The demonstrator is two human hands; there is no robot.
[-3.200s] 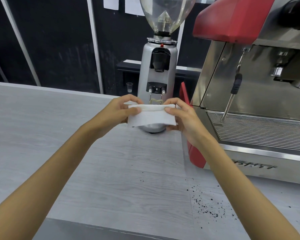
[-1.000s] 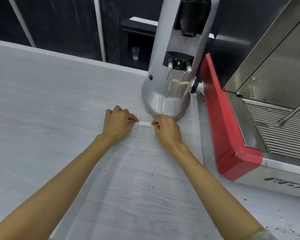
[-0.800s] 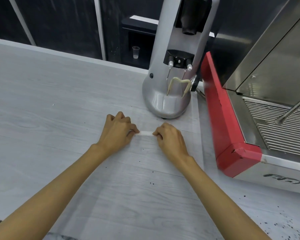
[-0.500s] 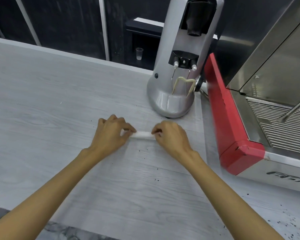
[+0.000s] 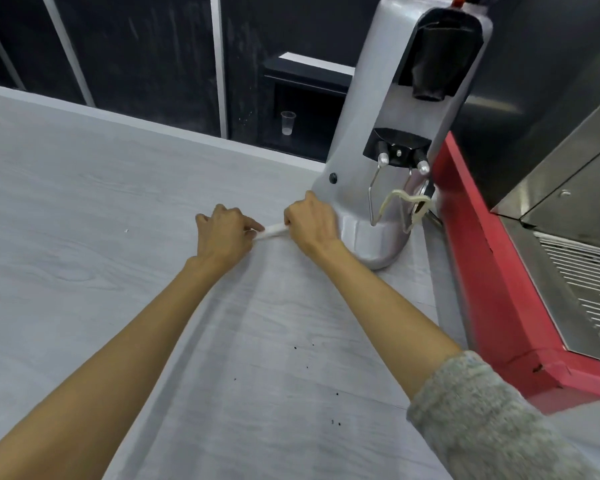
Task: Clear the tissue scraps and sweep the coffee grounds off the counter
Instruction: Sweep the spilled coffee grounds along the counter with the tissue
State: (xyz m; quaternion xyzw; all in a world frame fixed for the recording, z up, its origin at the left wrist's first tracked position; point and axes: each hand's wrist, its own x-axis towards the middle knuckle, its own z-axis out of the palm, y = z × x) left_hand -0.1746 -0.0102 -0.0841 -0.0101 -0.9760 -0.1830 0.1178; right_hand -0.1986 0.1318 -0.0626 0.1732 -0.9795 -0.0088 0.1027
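- Head view is showing the left hand (image 5: 222, 237) and the right hand (image 5: 310, 225) each pinching one end of a white tissue folded into a narrow strip (image 5: 272, 232), low over the pale grey wood-grain tabletop (image 5: 84, 220), just beside the foot of the silver coffee grinder (image 5: 388, 188).
- Fingers of both hands are curling closed, thumb and forefinger nipping the strip ends; the other fingers are holding nothing that I can see.
- Strip is appearing thin, white and slightly sagging between the hands; whether its lower edge is touching the tabletop, I cannot tell.
- Judgement on handling: the tissue is looking very light, soft and limp, with no stiffness of its own. Pulling it taut from both ends should be giving it a usable edge; it is likely tearing if tugged hard or if damp.
- Judgement on grip: holding at the two ends, as now, is seeming best, keeping the middle span free for pushing.
- Dark loose coffee grounds (image 5: 305, 367) are lying scattered as small specks on the tabletop nearer the camera, well apart from the strip.
- Red-edged steel espresso machine (image 5: 499, 289) is standing along the right side.
- One tiny white fleck (image 5: 126, 231) is lying to the left; possibly a tissue scrap.
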